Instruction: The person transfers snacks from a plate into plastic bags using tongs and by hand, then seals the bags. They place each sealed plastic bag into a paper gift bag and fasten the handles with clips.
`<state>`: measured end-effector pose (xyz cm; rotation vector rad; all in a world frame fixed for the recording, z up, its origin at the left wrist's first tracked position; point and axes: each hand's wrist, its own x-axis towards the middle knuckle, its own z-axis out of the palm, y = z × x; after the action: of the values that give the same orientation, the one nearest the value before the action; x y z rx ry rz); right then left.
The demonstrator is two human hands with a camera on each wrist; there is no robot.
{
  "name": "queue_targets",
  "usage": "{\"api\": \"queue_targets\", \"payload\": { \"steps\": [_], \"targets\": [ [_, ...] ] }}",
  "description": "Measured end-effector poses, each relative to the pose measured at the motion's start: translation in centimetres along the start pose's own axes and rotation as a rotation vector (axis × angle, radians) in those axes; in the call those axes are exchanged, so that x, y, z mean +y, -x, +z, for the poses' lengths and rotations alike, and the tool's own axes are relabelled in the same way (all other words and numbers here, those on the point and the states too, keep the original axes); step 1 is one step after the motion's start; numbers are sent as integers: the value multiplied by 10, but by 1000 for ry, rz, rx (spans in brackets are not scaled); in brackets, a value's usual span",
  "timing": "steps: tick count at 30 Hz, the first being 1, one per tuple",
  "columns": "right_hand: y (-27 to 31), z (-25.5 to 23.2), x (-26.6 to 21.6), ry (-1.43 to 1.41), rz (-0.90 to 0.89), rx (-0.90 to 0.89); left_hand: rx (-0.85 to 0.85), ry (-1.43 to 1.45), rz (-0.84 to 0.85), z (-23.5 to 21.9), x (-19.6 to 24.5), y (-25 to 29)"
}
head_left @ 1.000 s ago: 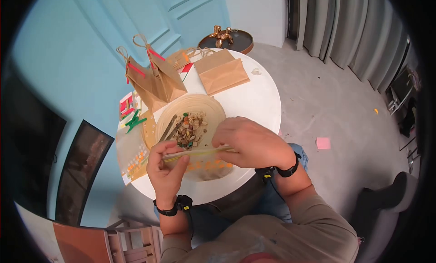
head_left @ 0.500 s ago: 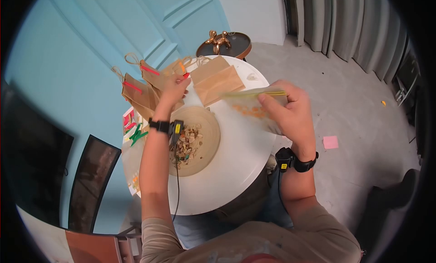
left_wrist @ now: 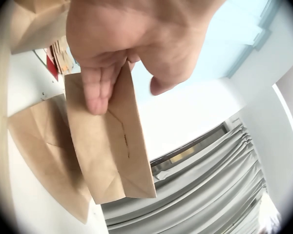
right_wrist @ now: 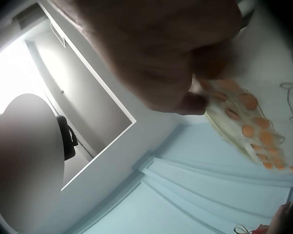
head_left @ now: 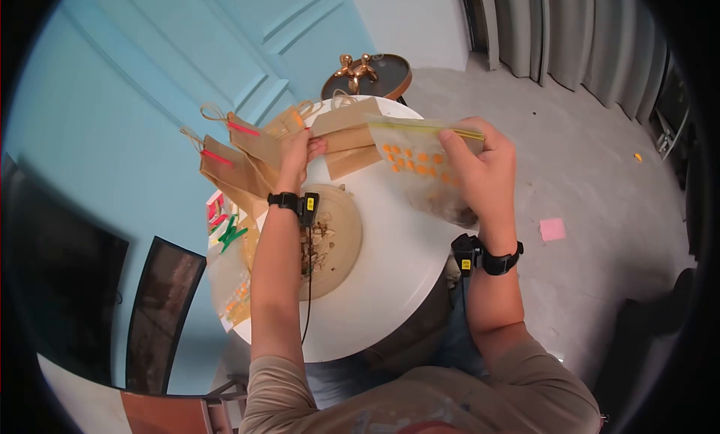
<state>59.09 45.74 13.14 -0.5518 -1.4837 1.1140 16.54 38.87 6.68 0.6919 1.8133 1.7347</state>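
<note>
In the head view my right hand (head_left: 486, 164) pinches the zip edge of a translucent zip bag (head_left: 420, 160) printed with orange dots, thumb in front. The bag hangs over the table's right side with something greyish low in it; the right wrist view shows its dotted film (right_wrist: 261, 129) beyond the knuckles. My left hand (head_left: 296, 155) reaches over the table, fingers extended at the left edge of a flat brown paper bag (head_left: 352, 130). The left wrist view has the left hand (left_wrist: 136, 44) with fingers overlapping the folded paper bag (left_wrist: 105, 146), thumb held apart.
A round wooden tray (head_left: 349, 239) with small mixed pieces sits on the white round table (head_left: 397, 284), partly behind my left forearm. Two standing paper bags (head_left: 240, 160) with red strips are at the left, near green sticks (head_left: 232, 233). A side table (head_left: 390, 78) stands behind.
Both hands were on the zip bag's top edge over the tray. The left hand let go and moved forward to the paper bags; the right hand carried the zip bag right and forward.
</note>
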Motion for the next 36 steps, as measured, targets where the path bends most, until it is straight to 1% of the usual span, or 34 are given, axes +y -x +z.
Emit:
{"api": "queue_targets", "payload": {
  "steps": [1,2,4,5,7,8,9,10,11,13,14,16,17,18,19,21,22,23,24,25,26,27,28,29,30,31,32,33,34,35,36],
  "targets": [
    [-3,0,4,-111,60,-11,61,157,82,2,16,14],
    [-5,-2,8,-122,52,-13,65,153,94,-2,24,25],
    [-9,-9,16,-235,114,-40,87,189,387,-13,38,55],
    [-11,-14,20,-244,108,-49,98,187,397,-20,47,77],
    [-13,-25,25,-612,227,-255,130,219,555,-34,65,124],
    [-13,-27,24,-619,224,-269,182,167,579,-48,70,150],
    [-12,-29,22,-748,224,-462,231,113,600,-61,75,178],
    [-10,-29,19,-872,224,-656,223,141,643,-67,80,211],
    [-6,-25,13,-875,227,-667,218,170,684,-70,82,246],
    [4,-8,0,-926,293,-827,205,188,713,-76,82,304],
    [8,2,-3,-931,295,-837,203,171,735,-83,73,326],
    [17,21,0,-978,364,-1029,206,149,760,-95,56,363],
    [20,29,6,-924,398,-1059,216,155,718,-100,46,380],
    [24,33,7,-925,399,-1067,224,162,677,-104,38,393],
    [29,39,1,-953,390,-1082,231,163,679,-111,32,403],
    [35,44,-4,-981,388,-1109,239,242,577,-125,19,421],
    [36,44,-4,-790,242,-1158,250,242,579,-131,11,426],
    [37,45,-6,-598,95,-1194,270,226,527,-137,1,428],
    [41,47,-13,-600,96,-1204,289,210,474,-143,-10,431],
    [48,49,-25,-442,-19,-1221,298,212,476,-152,-24,433],
    [54,52,-37,-285,-135,-1229,310,78,430,-159,-35,436],
    [61,54,-47,-286,-136,-1238,320,-55,380,-166,-44,439],
    [68,56,-56,-224,-203,-1231,326,-53,381,-164,-43,441],
    [75,57,-62,-162,-267,-1224,407,-295,319,-157,-40,445],
    [81,59,-65,-162,-263,-1236,485,-537,247,-153,-34,450],
    [88,61,-68,-161,-306,-1263,586,-1239,485,-154,-25,454],
    [96,63,-70,-162,-348,-1290,594,-1236,473,-140,-7,457],
    [105,63,-75,-154,-388,-1260,622,-1087,572,-117,17,458],
    [112,65,-75,-156,-387,-1276,648,-934,669,-99,35,459],
    [118,68,-74,-148,-427,-1286,657,-931,660,-88,45,460],
    [124,70,-74,-140,-466,-1294,561,-873,735,-80,52,461]
  ]
}}
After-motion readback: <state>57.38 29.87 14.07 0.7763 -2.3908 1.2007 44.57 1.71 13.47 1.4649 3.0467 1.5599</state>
